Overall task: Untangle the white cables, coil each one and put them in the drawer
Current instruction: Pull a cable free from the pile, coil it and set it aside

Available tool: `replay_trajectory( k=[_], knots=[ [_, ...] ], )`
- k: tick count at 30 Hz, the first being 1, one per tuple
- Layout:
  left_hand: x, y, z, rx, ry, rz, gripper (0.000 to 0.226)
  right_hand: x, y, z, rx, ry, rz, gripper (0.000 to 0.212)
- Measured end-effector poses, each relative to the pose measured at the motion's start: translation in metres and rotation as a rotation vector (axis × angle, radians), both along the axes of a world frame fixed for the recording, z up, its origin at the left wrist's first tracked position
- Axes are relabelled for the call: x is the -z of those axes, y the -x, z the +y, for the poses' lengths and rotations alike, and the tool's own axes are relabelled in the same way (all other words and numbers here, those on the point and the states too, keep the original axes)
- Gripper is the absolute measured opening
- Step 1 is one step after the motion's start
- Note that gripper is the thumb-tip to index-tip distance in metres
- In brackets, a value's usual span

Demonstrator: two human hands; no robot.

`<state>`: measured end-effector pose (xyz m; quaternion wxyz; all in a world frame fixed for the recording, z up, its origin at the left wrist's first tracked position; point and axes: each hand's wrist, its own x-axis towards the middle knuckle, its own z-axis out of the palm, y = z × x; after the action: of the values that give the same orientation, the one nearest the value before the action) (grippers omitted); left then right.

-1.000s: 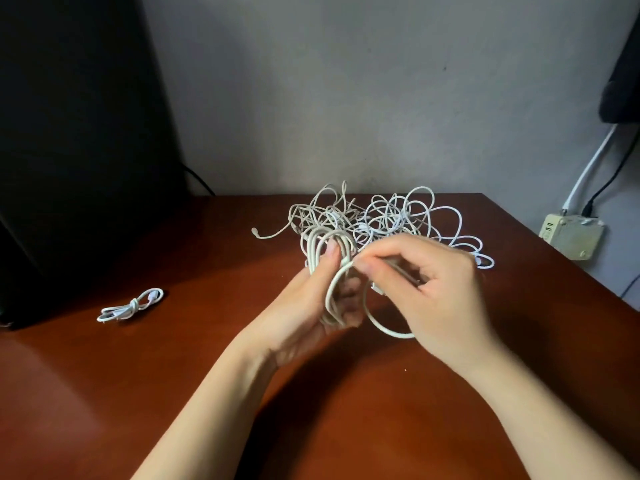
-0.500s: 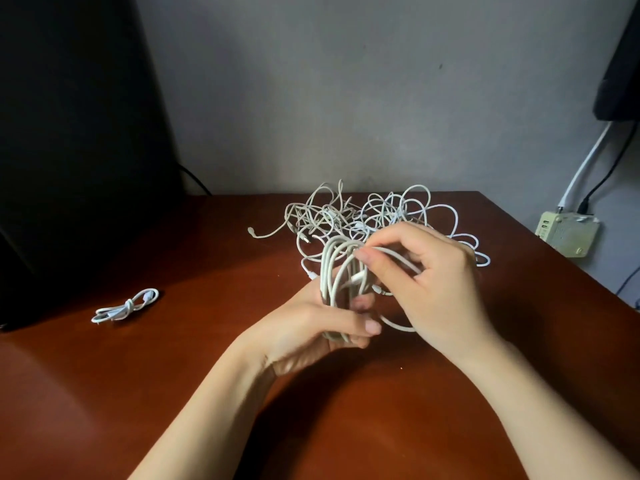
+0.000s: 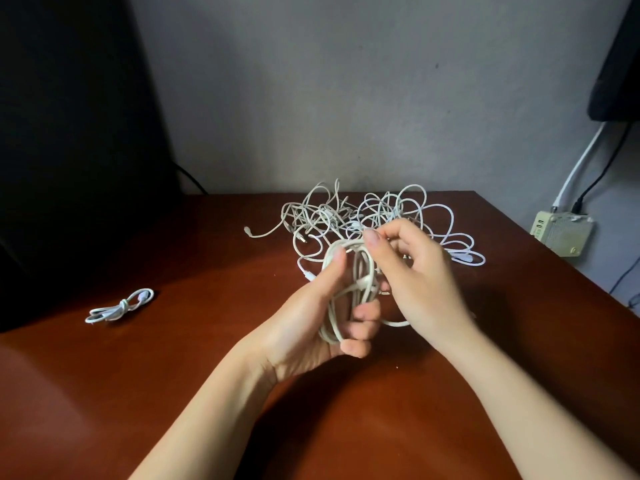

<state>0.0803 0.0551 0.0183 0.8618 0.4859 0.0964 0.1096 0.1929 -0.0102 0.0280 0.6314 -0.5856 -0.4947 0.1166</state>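
Observation:
My left hand (image 3: 313,323) grips an upright coil of white cable (image 3: 356,285), thumb up along its left side and fingers curled through the loops. Beside it my right hand (image 3: 420,275) pinches a strand of the same cable at the coil's top. A slack loop of it hangs down to the table under my right hand. Behind both hands lies a tangled heap of white cables (image 3: 349,216) on the brown table (image 3: 207,375). At the far left rests one small knotted white cable (image 3: 119,305). No drawer is in view.
A large dark object (image 3: 69,150) stands at the back left of the table. A cream power adapter (image 3: 562,233) with a white and a black lead hangs by the wall past the table's right edge. The grey wall runs behind the table.
My right hand has carried the strand up and over the top of the coil. My left thumb has shifted upward along the coil, and the coil now stands more upright.

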Motion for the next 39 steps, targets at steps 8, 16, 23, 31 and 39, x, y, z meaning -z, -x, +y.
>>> replay_trajectory(
  k=[8, 16, 23, 31, 39],
  knots=[
    [-0.006, 0.018, 0.013, -0.199, 0.211, -0.259, 0.056, 0.011, 0.0, 0.003, -0.117, 0.013, -0.053, 0.02],
    [-0.004, 0.022, 0.014, -0.261, -0.091, -0.206, 0.022, 0.01, 0.005, -0.002, -0.16, 0.191, -0.108, 0.037],
    [-0.004, 0.021, 0.01, -0.366, -0.242, -0.089, 0.013, 0.013, 0.01, -0.001, -0.188, 0.272, -0.147, 0.029],
    [-0.008, 0.032, 0.021, -0.593, -0.275, -0.096, 0.02, 0.029, 0.019, -0.001, -0.256, 0.55, -0.721, 0.057],
    [-0.015, 0.033, 0.023, -0.483, 0.137, -0.365, 0.021, 0.046, 0.024, 0.007, 0.069, 0.406, -1.142, 0.048]
  ],
)
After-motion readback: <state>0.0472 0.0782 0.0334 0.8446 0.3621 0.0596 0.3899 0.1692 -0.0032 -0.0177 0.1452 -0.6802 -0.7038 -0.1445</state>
